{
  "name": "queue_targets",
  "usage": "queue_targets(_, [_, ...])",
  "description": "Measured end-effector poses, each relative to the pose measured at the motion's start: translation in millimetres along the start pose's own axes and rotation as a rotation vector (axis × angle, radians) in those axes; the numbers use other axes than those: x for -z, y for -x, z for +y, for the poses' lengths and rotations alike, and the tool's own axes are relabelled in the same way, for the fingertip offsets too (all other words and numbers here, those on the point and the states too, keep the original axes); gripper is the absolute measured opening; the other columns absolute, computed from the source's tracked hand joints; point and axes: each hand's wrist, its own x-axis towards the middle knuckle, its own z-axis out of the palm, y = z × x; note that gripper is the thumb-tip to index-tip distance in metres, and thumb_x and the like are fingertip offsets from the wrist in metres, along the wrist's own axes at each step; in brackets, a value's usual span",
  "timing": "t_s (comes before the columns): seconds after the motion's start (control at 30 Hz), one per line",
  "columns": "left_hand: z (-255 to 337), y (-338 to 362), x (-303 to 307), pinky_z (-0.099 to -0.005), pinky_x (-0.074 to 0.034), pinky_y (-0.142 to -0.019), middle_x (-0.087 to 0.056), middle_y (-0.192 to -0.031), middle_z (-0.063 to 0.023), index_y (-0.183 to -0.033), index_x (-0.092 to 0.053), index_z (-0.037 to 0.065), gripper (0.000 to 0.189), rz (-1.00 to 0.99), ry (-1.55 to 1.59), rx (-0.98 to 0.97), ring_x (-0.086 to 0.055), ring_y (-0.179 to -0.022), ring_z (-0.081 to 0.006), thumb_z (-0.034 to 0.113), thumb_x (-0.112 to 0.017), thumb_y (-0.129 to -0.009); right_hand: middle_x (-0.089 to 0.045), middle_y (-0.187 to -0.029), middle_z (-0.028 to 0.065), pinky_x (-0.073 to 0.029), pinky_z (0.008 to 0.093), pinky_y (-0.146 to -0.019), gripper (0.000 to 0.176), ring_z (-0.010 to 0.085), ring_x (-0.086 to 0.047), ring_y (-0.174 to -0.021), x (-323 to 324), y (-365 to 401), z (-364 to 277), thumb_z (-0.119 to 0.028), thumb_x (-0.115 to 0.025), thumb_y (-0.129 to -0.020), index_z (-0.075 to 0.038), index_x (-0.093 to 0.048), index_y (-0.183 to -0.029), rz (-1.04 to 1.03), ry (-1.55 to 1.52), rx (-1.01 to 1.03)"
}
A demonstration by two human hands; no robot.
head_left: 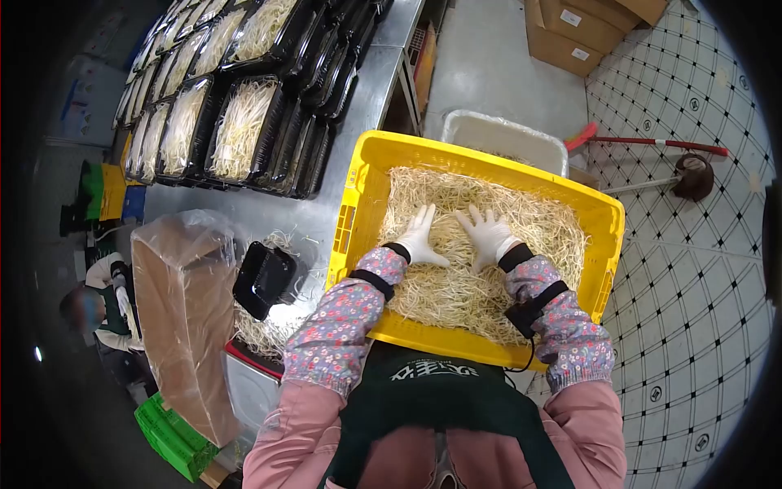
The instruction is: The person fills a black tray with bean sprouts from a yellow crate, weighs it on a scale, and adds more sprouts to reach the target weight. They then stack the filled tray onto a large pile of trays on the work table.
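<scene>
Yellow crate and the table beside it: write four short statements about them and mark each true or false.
1. The left hand and the right hand lie spread on the sprouts in the yellow crate. True.
2. The hands are bare. False: both wear white gloves.
3. Filled black trays sit in rows on the metal table. True.
4. The right hand grips an empty tray. False: the empty black tray sits left of the crate, untouched.
</scene>
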Motion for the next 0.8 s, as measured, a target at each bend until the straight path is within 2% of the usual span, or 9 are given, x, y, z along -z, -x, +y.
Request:
queue_targets(0.13, [4,0,-16,-0.0407,-0.040,-0.104,-0.032,-0.143,-0.0331,-0.151,-0.013,0.005,0.124,-0.148,-0.134,0.206,-0.043,-0.129,-0.0379,0.033,-0.087,-0.055,-0.050,-0.132,0.0217,-0.049,0.0482,-0.089,0.102,0.0392,-0.051,-0.121,-30,-11,6,-0.030,-0.084,-0.061,-0.007,-0.031,-0.145,0.085,-0.092,-0.011])
queue_targets(0.17, [3,-3,-16,-0.0413,-0.044,-0.100,-0.034,-0.142,-0.0332,-0.150,-0.013,0.005,0.120,-0.204,-0.053,0.289,-0.048,-0.124,-0.0391,0.030,-0.085,-0.057,-0.057,-0.118,0.0187,-0.052,0.0442,-0.081,0.079,0.0358,-0.058,-0.109,-42,-17,8,-0.022,-0.076,-0.067,-0.005,-0.041,-0.135,0.180,-0.092,-0.014])
queue_targets(0.2, [2,-2,-18,-0.0428,-0.050,-0.089,-0.053,-0.125,-0.0302,-0.146,-0.029,0.007,0.098,-0.162,-0.124,0.282,-0.060,-0.107,-0.0395,0.027,-0.078,-0.063,-0.065,-0.104,0.0158,-0.054,0.0402,-0.074,0.056,0.0325,-0.064,-0.098,-52,-23,12,-0.014,-0.069,-0.073,-0.003,-0.051,-0.125,0.279,-0.088,-0.016])
queue_targets(0.33, [6,1,-8,-0.0435,-0.052,-0.084,-0.069,-0.095,-0.0200,-0.125,-0.058,0.014,0.060,-0.233,-0.226,0.240,-0.066,-0.093,-0.0365,0.027,-0.071,-0.068,-0.067,-0.088,0.0163,-0.054,0.0411,-0.072,0.030,0.0341,-0.066,-0.085,-43,-9,31,-0.003,-0.056,-0.076,-0.003,-0.058,-0.106,0.275,-0.114,0.044])
queue_targets(0.4, [4,9,-4,-0.0434,-0.052,-0.084,-0.069,-0.098,-0.0196,-0.126,-0.058,0.015,0.060,-0.248,-0.242,0.206,-0.065,-0.094,-0.0364,0.025,-0.070,-0.068,-0.067,-0.088,0.0180,-0.054,0.0426,-0.071,0.020,0.0354,-0.066,-0.084,-36,-2,53,-0.004,-0.058,-0.075,-0.004,-0.061,-0.095,0.336,-0.076,0.004])
queue_targets(0.5, [1,21,4,-0.0420,-0.052,-0.085,-0.067,-0.106,-0.0179,-0.126,-0.058,0.017,0.057,-0.266,-0.276,0.233,-0.064,-0.099,-0.0356,0.019,-0.068,-0.069,-0.068,-0.088,0.0190,-0.053,0.0454,-0.074,0.027,0.0380,-0.066,-0.084,-2,14,79,-0.010,-0.060,-0.076,-0.005,-0.065,-0.102,0.392,-0.223,-0.152])
queue_targets(0.63, [11,28,5,-0.0412,-0.049,-0.090,-0.063,-0.115,-0.0183,-0.130,-0.056,0.017,0.064,-0.177,-0.137,-0.090,-0.061,-0.105,-0.0357,0.023,-0.073,-0.068,-0.066,-0.103,0.0199,-0.053,0.0451,-0.080,0.043,0.0358,-0.065,-0.095,31,6,33,-0.013,-0.062,-0.075,-0.008,-0.059,-0.118,0.482,-0.355,-0.103])
queue_targets(0.7, [27,27,18,-0.0415,-0.049,-0.091,-0.063,-0.115,-0.0188,-0.131,-0.054,0.013,0.067,-0.176,-0.331,-0.093,-0.060,-0.106,-0.0359,0.025,-0.075,-0.068,-0.056,-0.127,0.0210,-0.049,0.0434,-0.092,0.061,0.0358,-0.057,-0.114,7,-26,10,-0.019,-0.066,-0.074,-0.008,-0.050,-0.132,0.323,-0.312,-0.011])
queue_targets(0.8, [58,23,74,-0.0400,-0.051,-0.085,-0.067,-0.108,-0.0181,-0.131,-0.055,0.008,0.060,-0.282,-0.154,0.004,-0.065,-0.097,-0.0321,0.028,-0.071,-0.077,-0.040,-0.145,0.0186,-0.041,0.0422,-0.104,0.079,0.0361,-0.045,-0.128,-24,-48,-7,-0.024,-0.070,-0.071,-0.009,-0.039,-0.141,0.055,-0.147,0.040])
